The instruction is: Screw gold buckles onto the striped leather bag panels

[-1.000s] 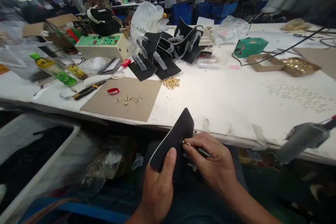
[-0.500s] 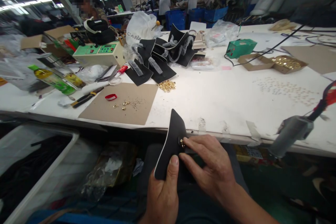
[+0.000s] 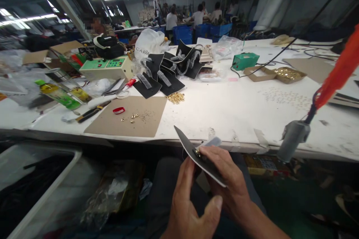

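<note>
Panel [image 3: 188, 142]: swung round, tilted.
Left hand [image 3: 187, 206]: thumb spread free, fingers behind panel.
Right hand [image 3: 230, 176]: grasping panel, fingertips at gold fitting [image 3: 198, 152]; fastening unclear.
Worktop [image 3: 218, 108]: loose fittings [image 3: 175, 98] remain.

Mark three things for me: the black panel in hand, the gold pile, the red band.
Black panel [image 3: 187, 144]: head view, dark face near its upper end.
Gold pile [image 3: 176, 98]: head view, middle of the heap.
Red band [image 3: 119, 111]: head view, its near side.

on the table [image 3: 218, 110] behind the held panel [image 3: 190, 146], heaped fittings [image 3: 176, 98] lie right of cardboard [image 3: 127, 121].
</note>
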A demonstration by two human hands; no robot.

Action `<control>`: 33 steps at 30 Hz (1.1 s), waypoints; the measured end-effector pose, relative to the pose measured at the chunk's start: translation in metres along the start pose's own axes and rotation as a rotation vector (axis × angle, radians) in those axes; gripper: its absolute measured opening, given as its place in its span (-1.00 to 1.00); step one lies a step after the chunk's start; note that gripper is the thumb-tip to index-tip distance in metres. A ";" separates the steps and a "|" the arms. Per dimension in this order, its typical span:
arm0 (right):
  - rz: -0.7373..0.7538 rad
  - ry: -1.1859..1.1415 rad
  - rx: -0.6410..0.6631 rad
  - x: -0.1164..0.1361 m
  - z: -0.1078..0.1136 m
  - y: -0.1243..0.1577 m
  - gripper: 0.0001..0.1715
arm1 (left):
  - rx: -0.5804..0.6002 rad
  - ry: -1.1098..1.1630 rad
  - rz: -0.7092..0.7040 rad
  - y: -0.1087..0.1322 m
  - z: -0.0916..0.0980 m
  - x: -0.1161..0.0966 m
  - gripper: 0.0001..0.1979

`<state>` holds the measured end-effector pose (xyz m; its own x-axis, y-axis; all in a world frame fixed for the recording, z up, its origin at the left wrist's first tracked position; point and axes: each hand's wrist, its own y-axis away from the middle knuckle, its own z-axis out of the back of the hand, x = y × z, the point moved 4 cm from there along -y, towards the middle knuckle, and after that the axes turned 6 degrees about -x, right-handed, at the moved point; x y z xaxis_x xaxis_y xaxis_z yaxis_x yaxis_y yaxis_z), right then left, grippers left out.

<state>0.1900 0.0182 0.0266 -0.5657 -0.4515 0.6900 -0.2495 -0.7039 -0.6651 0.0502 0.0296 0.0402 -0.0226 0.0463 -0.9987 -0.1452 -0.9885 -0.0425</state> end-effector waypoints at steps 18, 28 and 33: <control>-0.251 -0.295 0.290 -0.007 0.058 0.008 -0.64 | 0.344 -0.131 -0.327 -0.052 0.010 -0.028 -0.75; -0.238 -0.161 0.203 -0.007 0.051 -0.008 -0.70 | 0.382 -0.130 -0.447 -0.065 -0.003 -0.022 -0.66; -0.628 -0.097 0.143 -0.027 0.038 -0.006 -0.86 | 0.322 -0.211 0.005 -0.088 -0.008 0.009 -0.76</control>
<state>0.2364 0.0135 0.0227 -0.2709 0.0270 0.9622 -0.3986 -0.9130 -0.0866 0.0707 0.1162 0.0349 -0.2225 0.1029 -0.9695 -0.4467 -0.8947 0.0076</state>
